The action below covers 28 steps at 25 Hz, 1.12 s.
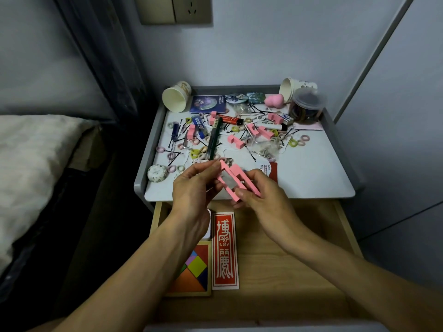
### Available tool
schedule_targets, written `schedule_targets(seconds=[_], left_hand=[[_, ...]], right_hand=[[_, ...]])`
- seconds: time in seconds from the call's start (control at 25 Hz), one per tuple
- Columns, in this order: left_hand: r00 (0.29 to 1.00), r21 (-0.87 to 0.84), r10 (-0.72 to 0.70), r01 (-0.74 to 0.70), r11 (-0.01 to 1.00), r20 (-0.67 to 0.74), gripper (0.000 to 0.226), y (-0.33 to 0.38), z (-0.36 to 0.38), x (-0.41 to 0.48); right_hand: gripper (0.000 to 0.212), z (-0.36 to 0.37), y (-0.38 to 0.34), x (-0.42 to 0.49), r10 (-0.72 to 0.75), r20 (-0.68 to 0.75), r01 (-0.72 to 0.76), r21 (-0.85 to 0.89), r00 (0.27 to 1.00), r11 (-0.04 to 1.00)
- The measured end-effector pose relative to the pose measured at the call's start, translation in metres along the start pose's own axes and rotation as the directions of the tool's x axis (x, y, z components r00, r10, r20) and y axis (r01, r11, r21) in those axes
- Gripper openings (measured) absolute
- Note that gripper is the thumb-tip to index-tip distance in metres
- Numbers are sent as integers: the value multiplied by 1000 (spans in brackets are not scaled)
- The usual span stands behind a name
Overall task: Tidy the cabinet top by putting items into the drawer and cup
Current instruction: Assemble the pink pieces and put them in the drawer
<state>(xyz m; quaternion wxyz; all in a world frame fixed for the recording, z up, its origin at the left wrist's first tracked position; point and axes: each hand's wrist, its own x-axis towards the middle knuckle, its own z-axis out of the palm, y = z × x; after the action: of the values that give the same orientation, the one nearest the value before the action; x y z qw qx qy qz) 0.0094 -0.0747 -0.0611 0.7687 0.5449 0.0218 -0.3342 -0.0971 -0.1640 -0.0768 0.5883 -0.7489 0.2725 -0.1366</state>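
Gripping pink pieces (231, 182), left hand (194, 188) faces right hand (262, 196) near Chinese-lettered card (224, 250)

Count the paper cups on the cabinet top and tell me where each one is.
2. The left paper cup lies on its side at the back left corner; the right paper cup lies tipped at the back right, behind a clear lidded jar. None seems hidden.

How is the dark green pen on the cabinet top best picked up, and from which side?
Pinch the green pen at mid-barrel, across its width, coming straight down from above. It lies flat on top of the clutter, pointing roughly away from the person, so both long sides are open there, while small rings crowd its near end.
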Motion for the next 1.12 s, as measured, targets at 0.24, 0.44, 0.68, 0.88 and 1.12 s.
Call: schedule_targets(seconds=[0.24,0.44,0.68,0.88,1.12], left_hand=[[997,213,79,-80,974,13,14,7,-7,4],[978,453,77,-159,877,194,15,29,-14,4],[961,593,35,-197,780,274,11,35,-18,3],[959,623,-11,-175,762,283,13,35,-20,8],[953,615,-26,-174,769,301,18,36,-19,8]], right_hand=[[20,-6,-1,3,-41,14,42,-65,999,997],[16,-19,-4,7,-108,99,120,-118,989,986],[14,-25,-6,8,-102,195,132,-146,976,980],[15,-29,-9,7,-98,221,142,-193,970,971],[13,-33,-10,9,-98,233,144,-190,968,971]])
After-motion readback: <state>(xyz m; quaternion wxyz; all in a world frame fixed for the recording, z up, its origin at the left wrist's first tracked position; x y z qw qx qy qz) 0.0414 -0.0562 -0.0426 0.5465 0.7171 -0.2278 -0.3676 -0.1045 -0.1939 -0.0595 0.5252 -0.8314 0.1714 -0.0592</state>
